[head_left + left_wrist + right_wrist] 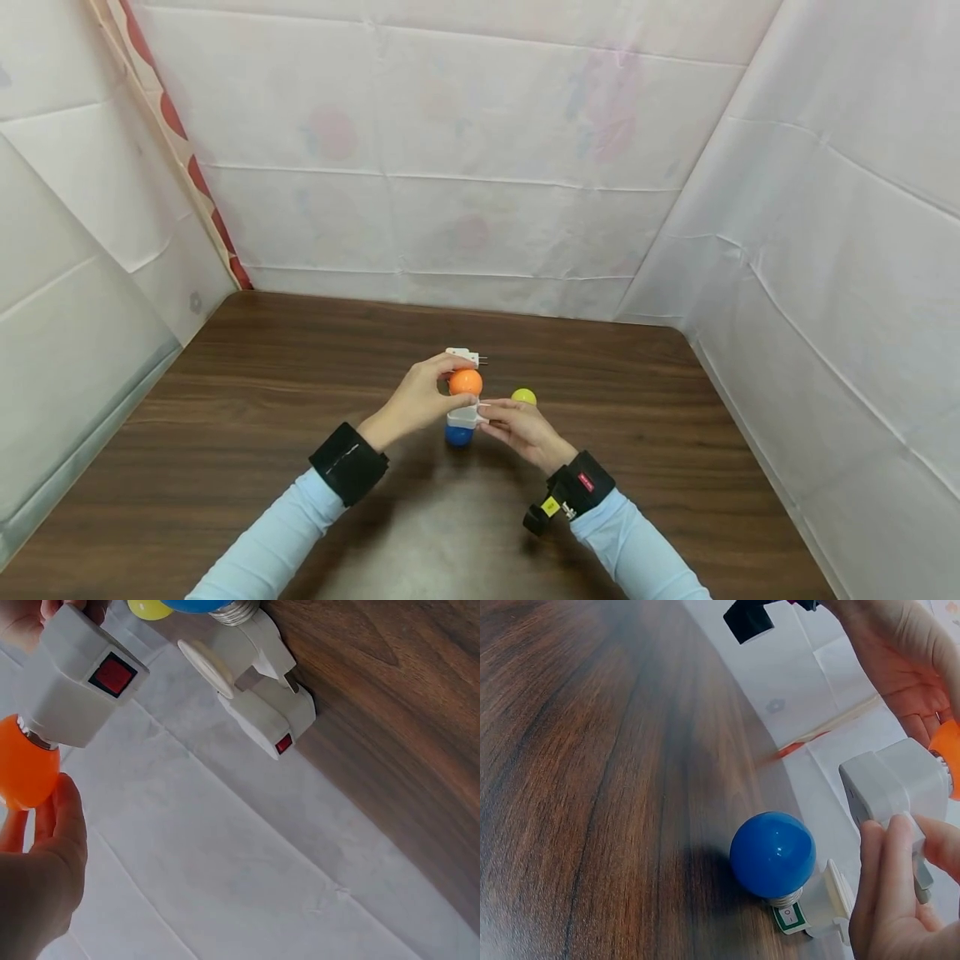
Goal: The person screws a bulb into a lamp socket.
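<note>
My left hand (420, 398) holds an orange light bulb (466, 382) between thumb and fingers. The bulb's metal base sits at the mouth of a white plug-in lamp socket (79, 679), which has a red switch. By its plug end, my right hand (528, 432) pinches this socket. Both are held up over the table, bulb and socket in line. Below them on the table is a blue bulb (772, 855), its screw base by a second white socket (826, 904) with a green-framed switch.
A yellow bulb (524, 395) lies just beyond my right hand. Further back, past the orange bulb, another white socket (460, 353) lies with its prongs pointing right. White sheeting (465, 167) walls in the dark wooden table (300, 350) at the back and sides.
</note>
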`<action>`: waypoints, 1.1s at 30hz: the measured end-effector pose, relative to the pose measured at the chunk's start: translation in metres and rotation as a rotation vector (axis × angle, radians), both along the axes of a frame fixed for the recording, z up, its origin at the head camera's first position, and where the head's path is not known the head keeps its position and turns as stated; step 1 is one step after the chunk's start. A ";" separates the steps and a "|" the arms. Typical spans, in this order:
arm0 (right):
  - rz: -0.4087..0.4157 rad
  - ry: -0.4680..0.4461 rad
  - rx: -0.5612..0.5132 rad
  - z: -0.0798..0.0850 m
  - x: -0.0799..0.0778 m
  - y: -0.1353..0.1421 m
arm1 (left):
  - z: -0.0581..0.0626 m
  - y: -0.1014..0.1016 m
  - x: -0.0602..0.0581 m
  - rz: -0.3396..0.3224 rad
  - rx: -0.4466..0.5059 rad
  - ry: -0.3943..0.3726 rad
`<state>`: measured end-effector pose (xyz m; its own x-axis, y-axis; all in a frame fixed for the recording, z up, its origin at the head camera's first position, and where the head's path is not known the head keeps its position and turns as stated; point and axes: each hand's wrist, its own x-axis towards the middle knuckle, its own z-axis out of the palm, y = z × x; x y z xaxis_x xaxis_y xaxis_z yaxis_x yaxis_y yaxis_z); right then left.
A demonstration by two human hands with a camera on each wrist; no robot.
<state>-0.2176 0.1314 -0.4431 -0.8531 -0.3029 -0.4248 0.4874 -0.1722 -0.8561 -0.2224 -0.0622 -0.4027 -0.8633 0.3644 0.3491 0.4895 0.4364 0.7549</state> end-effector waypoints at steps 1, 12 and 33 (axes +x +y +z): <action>-0.001 0.001 -0.003 0.000 0.000 0.000 | 0.000 0.000 0.000 -0.007 -0.001 0.000; 0.011 0.010 -0.008 -0.002 0.002 0.000 | 0.003 -0.004 0.002 -0.110 -0.047 -0.029; -0.028 0.012 0.007 -0.006 0.006 0.001 | 0.003 0.013 0.016 0.201 -0.094 0.100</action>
<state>-0.2113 0.1322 -0.4487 -0.8665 -0.2757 -0.4161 0.4717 -0.1798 -0.8633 -0.2065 -0.0491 -0.4001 -0.8847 0.2237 0.4090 0.4558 0.5987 0.6586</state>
